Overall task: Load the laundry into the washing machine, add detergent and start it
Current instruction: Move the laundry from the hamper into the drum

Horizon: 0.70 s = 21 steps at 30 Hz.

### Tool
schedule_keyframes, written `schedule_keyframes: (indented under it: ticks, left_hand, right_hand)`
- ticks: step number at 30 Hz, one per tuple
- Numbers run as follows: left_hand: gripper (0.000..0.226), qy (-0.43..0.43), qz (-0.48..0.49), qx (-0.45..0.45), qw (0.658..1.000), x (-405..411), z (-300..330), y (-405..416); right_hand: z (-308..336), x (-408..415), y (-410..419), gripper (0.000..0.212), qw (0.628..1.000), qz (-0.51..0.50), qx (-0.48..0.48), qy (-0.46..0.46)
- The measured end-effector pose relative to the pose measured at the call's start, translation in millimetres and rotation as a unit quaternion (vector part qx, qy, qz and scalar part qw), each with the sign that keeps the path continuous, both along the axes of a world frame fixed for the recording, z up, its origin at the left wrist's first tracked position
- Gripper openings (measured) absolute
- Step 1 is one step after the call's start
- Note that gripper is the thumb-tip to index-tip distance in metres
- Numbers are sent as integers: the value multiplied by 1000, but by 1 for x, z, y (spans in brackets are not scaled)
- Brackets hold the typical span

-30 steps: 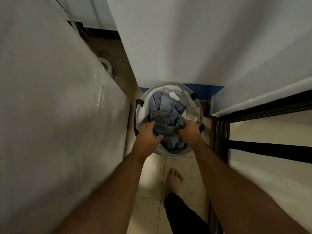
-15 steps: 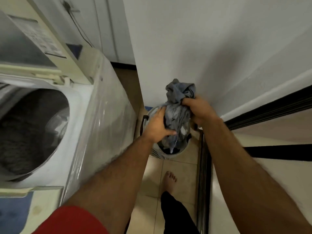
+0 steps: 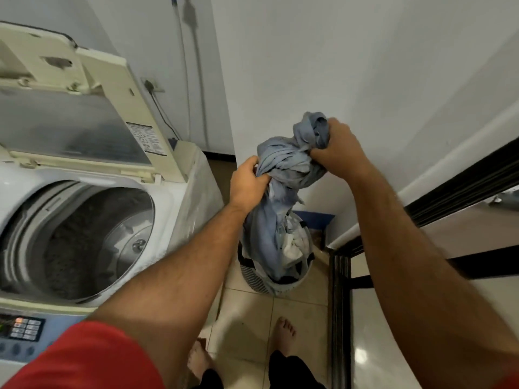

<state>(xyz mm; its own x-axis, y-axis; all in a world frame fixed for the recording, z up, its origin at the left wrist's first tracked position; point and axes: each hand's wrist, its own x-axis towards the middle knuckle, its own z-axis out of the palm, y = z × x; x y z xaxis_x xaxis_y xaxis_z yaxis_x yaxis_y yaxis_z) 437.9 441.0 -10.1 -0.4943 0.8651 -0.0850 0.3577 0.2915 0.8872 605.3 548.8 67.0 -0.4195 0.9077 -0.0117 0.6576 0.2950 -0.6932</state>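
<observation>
White walls hem a narrow tiled gap where both hands, left [image 3: 247, 183] and right [image 3: 341, 149], clench a blue bundle [image 3: 283, 175] lifted above the basket [image 3: 304, 272], its tail trailing inside. That tail may well snag the rim or drag out the white clothes left in the basket. Left of it the washer [image 3: 168, 197] stands lid-up, its drum [image 3: 92, 242] seemingly empty.

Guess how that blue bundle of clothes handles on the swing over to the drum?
Likely floppy: the blue bundle sags below the left hand and right hand, its tail trailing into the basket. Probably light for its bulk. Loose folds may snag the basket rim or slip from the grip.
</observation>
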Motion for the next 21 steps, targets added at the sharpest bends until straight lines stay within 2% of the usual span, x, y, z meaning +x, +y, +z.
schedule_keyframes:
  ticks: [3,5,7,9,11,13,15,16,18,21]
  left_hand:
    - [18,9,8,21,1000,-3,34,3]
    - [20,32,6,31,999,-4,59,4]
    - [20,56,-3,37,998,-5,85,4]
    - [18,67,-4,42,997,-4,112,5]
    - [16,68,-3,42,997,-5,135,5]
    - [20,53,-3,46,998,-9,156,3]
    - [33,-4,-27,66,997,-17,177,-2]
    - [37,-42,-48,80,995,-21,186,-6]
    - [35,-111,-82,99,985,-30,202,-19]
    - [32,-138,-50,141,979,-54,208,-40]
  right_hand:
    - [20,4,-5,85,999,27,24,17]
    - [40,7,-14,89,994,57,80,-44]
    - [60,6,-24,93,990,111,57,-64]
    - [72,-2,-35,98,978,200,-44,-35]
    - [68,-14,-42,108,958,273,-82,2]
    - [59,-27,-49,113,964,244,-79,70]
    - [51,-41,-53,103,978,137,-63,145]
    - [50,-47,-55,91,976,96,-64,182]
    - [57,-60,-59,63,955,62,-99,273]
    - [86,-74,-65,36,920,53,-142,360]
